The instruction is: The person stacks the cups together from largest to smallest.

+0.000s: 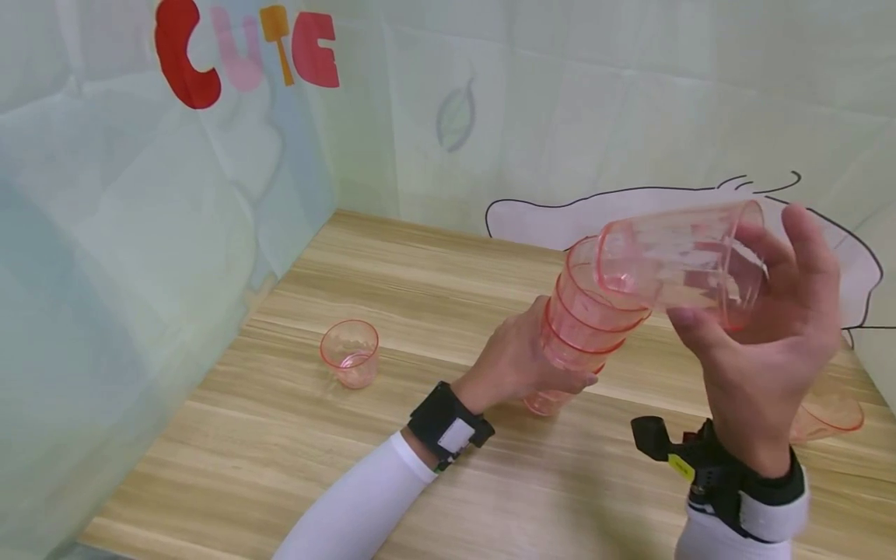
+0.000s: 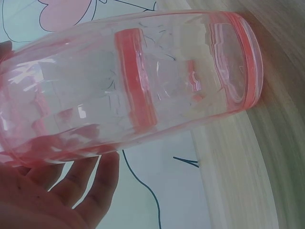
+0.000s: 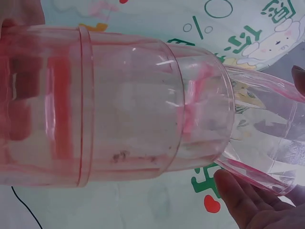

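**Clear pink cups in both hands beside a wall sheet reading "CUTE"**

The left hand (image 1: 514, 350) grasps a tilted stack of cups (image 1: 586, 315), fingers curled round its lower part. The stack, made of clear pink plastic with redder rims, leans with its mouth up and to the right in the head view. At that mouth is a single cup (image 1: 675, 257), held nearly sideways; the right hand (image 1: 777, 319) grips its wide end between thumb and fingers. Whether its narrow end sits inside the stack cannot be told.

Left of the stack, another cup (image 1: 350, 354) stands upright on the wood-grain surface (image 1: 280, 435). Right of the stack, part of an orange-pink cup (image 1: 833, 416) shows behind the right wrist.

Far left of the stack and higher up, the wall sheet (image 1: 595, 101) carries big letters (image 1: 315, 50) spelling "CUTE" in red, pale pink, orange and pinkish red. In the right wrist view, green Chinese characters (image 3: 244, 43) show beyond the stack, one apparently 你, near a percent-like mark (image 3: 202, 18). Small dark marks (image 3: 133, 157) on the stack are too blurred to read, as is the yellow tag (image 1: 680, 467) on the right wrist strap (image 1: 721, 474), below and right of the stack.
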### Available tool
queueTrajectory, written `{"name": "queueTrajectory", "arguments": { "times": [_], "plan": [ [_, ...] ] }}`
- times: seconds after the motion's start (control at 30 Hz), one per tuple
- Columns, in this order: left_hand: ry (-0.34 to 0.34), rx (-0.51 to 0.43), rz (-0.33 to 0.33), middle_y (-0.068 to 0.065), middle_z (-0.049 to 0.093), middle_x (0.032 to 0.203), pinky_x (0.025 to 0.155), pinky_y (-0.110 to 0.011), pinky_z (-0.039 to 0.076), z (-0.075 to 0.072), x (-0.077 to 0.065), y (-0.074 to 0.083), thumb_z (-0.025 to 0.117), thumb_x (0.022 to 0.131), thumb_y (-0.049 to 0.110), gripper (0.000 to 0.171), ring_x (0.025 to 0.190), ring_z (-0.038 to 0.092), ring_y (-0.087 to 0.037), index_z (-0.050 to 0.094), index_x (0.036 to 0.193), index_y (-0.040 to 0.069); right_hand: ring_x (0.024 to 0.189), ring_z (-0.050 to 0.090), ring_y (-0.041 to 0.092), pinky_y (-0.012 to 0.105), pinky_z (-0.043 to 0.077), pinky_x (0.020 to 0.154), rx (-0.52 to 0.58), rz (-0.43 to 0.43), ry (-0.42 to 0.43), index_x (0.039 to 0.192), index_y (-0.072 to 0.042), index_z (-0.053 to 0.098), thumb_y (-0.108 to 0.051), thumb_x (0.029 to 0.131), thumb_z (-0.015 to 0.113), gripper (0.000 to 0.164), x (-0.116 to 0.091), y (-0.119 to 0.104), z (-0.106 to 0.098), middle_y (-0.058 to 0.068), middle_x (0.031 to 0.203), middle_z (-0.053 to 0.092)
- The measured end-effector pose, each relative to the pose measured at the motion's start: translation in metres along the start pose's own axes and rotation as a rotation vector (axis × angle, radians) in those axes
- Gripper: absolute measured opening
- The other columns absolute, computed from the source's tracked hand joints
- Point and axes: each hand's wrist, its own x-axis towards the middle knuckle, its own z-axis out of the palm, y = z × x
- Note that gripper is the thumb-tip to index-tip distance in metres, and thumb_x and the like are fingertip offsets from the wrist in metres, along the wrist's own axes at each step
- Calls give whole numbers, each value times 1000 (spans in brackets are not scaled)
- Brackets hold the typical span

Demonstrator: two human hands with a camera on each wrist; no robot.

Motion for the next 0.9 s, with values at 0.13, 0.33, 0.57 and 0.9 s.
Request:
{"name": "queueTrajectory", "arguments": {
  "times": [0.13,0.33,0.57,0.9],
  "plan": [
    [7,40,5,12,56,95,71,-27,52,-1,0,-1,92,67,43,72,82,59,-6,46,119,21,110,61,42,37,56,89,17,-1,-8,134,8,51,17,54,90,89,-2,6,6,32,122,59],
    [-15,39,-8,11,56,95,71,-27,52,-1,0,-1,91,68,42,72,82,59,-7,45,119,21,111,61,42,37,54,91,-27,2,-26,135,6,50,14,56,90,89,-3,10,9,33,126,59],
    [-29,49,-20,11,56,94,69,-26,52,-1,1,1,91,69,42,69,80,59,-7,46,117,22,108,61,41,35,54,88,-65,-26,-27,134,7,51,5,55,96,91,-2,16,10,31,123,62],
    [-30,42,5,11,53,99,71,-26,52,-2,1,2,92,68,42,73,83,58,-6,45,121,22,108,58,40,32,50,86,-136,-50,-26,132,7,56,-2,55,99,88,-1,20,17,30,123,63]
  ]
}}
